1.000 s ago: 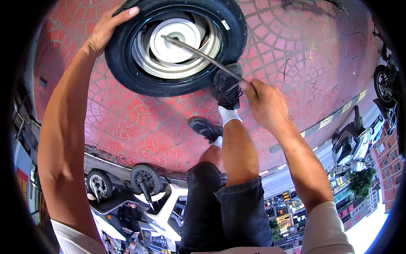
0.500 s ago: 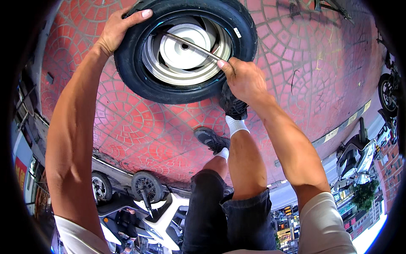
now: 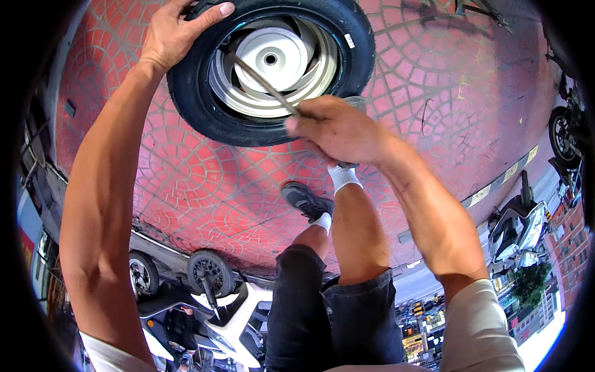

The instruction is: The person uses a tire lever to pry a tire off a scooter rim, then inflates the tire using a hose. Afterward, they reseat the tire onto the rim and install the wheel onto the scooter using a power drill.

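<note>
Our right hand (image 3: 338, 127) is closed round a metal bar (image 3: 263, 84); it slants forward-left from that grip across the silver wheel rim (image 3: 285, 46), tip near the rim's left edge. Can't tell if the tip touches. Our left hand (image 3: 176, 34) clamps the black tyre (image 3: 254, 131), thumb on sidewall, fingers partly hidden. Tyre's just right of that grip. Dark shoe (image 3: 304, 198) sits on red paving (image 3: 186, 173), closer to us than the right grip.
</note>
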Motion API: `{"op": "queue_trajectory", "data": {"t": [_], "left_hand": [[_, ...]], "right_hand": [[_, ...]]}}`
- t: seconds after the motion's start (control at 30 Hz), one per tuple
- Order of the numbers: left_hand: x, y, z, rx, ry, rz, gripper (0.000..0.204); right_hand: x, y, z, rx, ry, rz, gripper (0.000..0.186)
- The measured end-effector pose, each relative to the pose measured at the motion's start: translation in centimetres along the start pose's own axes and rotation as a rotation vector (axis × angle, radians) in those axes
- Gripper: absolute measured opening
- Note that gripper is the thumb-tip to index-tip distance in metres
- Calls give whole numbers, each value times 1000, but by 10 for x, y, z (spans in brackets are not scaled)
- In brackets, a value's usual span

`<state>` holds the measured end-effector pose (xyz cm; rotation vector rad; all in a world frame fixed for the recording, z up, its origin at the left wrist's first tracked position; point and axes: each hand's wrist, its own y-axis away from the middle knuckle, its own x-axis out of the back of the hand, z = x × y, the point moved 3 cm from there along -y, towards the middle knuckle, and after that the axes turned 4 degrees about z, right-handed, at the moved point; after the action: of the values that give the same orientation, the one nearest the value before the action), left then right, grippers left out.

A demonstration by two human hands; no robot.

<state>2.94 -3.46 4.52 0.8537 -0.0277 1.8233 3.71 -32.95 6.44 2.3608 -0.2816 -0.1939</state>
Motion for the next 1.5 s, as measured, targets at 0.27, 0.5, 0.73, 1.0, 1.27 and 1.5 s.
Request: {"op": "queue_trajectory", "data": {"t": [0.27,0.5,0.73,1.0,1.27,1.5], "left_hand": [[-18,-7,24,257,106,-26,76],[-6,-37,17,297,-388,-131,105],[-8,-66,-2,334,-350,-156,96],[-4,-89,-1,468,-399,-324,104],[-5,-92,-3,419,-429,-395,95],[-8,-89,-11,328,-418,-224,97]], "right_hand": [[-64,11,-31,-339,-1622,-155,17],[-59,12,-63,-426,-1616,-67,14],[-34,7,-111,-640,-1505,81,14],[-12,-8,-164,-846,-1416,155,16],[3,-6,-153,-881,-1586,184,18],[-9,1,-140,-752,-1605,168,17]]}}
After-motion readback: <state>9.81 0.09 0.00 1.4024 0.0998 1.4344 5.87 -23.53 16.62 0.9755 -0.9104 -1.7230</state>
